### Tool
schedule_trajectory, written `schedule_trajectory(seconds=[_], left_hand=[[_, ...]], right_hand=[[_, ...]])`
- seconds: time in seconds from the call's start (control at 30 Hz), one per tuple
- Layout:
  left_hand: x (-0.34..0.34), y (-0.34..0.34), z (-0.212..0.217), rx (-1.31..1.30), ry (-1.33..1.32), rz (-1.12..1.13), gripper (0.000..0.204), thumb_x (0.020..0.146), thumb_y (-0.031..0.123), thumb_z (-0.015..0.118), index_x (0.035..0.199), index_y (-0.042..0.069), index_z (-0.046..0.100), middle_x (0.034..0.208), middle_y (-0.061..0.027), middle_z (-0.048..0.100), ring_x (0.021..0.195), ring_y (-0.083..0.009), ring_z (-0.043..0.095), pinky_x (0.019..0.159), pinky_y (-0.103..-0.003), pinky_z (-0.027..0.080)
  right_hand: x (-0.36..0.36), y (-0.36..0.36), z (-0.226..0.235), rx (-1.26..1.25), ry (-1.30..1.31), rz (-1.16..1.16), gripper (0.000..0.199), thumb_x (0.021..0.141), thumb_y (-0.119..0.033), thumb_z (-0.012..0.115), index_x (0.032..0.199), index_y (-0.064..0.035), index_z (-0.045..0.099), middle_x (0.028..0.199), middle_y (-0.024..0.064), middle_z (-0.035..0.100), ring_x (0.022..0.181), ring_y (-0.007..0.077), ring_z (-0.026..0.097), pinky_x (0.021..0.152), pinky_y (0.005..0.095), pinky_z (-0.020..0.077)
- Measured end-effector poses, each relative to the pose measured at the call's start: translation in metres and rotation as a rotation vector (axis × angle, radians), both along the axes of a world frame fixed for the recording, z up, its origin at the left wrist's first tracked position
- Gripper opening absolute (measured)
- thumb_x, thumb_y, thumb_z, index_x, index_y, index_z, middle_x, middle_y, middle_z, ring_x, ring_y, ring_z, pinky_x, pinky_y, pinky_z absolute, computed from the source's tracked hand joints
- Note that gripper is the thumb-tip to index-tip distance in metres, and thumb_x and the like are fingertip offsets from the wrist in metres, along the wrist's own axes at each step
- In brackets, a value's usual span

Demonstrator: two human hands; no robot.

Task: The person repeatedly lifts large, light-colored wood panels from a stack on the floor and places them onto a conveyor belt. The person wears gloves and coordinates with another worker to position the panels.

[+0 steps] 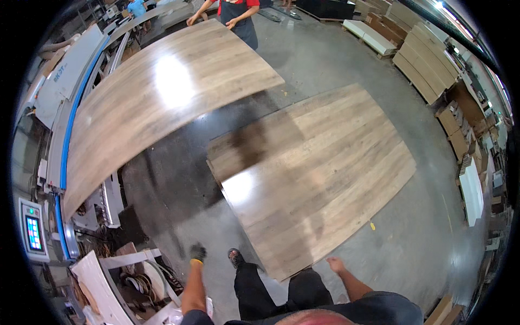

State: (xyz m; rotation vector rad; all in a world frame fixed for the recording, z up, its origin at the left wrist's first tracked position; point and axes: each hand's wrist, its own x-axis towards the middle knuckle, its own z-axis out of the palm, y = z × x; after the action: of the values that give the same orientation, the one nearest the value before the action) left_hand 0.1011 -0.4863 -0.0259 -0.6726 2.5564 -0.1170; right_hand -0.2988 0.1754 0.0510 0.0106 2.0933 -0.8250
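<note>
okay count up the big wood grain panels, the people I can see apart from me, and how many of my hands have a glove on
Wood-grain panels: 2, one raised panel over the machine, one on the floor stack
Other people: 2, one in a dark apron, one in a blue top
Gloved hands: 1, the left hand; the right hand is bare
Total: 5

My left hand (197, 252) wears a dark work glove with a yellow cuff; my right hand (336, 264) is bare. Dark trousers (254, 290), dark shoe (235, 257), grey-blue short-sleeved shirt (379, 309).
</note>
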Motion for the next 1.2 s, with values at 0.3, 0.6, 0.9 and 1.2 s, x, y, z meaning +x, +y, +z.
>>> schedule_trajectory(seconds=[0.3,0.6,0.9,1.2], left_hand=[[-0.106,0.41,-0.111,0.88,0.305,1.494,0.059,0.087,0.04,0.049,0.131,0.001,0.041,0.126,-0.0229,0.049,0.12,-0.0378,0.042,0.102,-0.043,0.031],[-0.17,0.54,-0.154,0.332,0.335,1.288,0.087,0.082,0.062,0.047,0.133,-0.009,0.036,0.138,-0.0267,0.035,0.131,-0.0391,0.028,0.109,-0.042,0.021],[-0.126,0.564,-0.178,0.286,0.342,1.405,0.097,0.079,0.064,0.051,0.133,-0.013,0.029,0.139,-0.0291,0.031,0.131,-0.0371,0.029,0.109,-0.039,0.022],[-0.106,0.582,-0.216,0.984,0.237,1.816,0.065,0.078,0.063,0.056,0.096,0.001,0.063,0.086,-0.0105,0.058,0.073,-0.0206,0.05,0.068,-0.035,0.042]], right_hand=[[0.02,0.021,-0.17,0.291,-0.246,-0.358,0.056,0.087,-0.051,0.049,0.112,-0.0005,0.054,0.079,0.0126,0.055,0.071,0.0246,0.05,0.065,0.0443,0.043],[-0.074,0.087,-0.222,-0.037,-0.395,-0.947,0.103,0.074,-0.066,0.059,0.146,-0.0098,0.012,0.15,0.0171,0.011,0.136,0.0356,0.016,0.105,0.0463,0.027],[-0.113,0.087,-0.261,-0.141,-0.332,-0.959,0.082,0.085,-0.06,0.049,0.14,-0.004,0.025,0.136,0.0129,0.038,0.121,0.027,0.042,0.098,0.0419,0.0385],[-0.142,0.155,-0.297,-0.145,-0.288,-0.922,0.059,0.093,-0.054,0.037,0.129,-0.0078,0.043,0.114,0.0063,0.054,0.084,0.0182,0.054,0.062,0.0283,0.048]])
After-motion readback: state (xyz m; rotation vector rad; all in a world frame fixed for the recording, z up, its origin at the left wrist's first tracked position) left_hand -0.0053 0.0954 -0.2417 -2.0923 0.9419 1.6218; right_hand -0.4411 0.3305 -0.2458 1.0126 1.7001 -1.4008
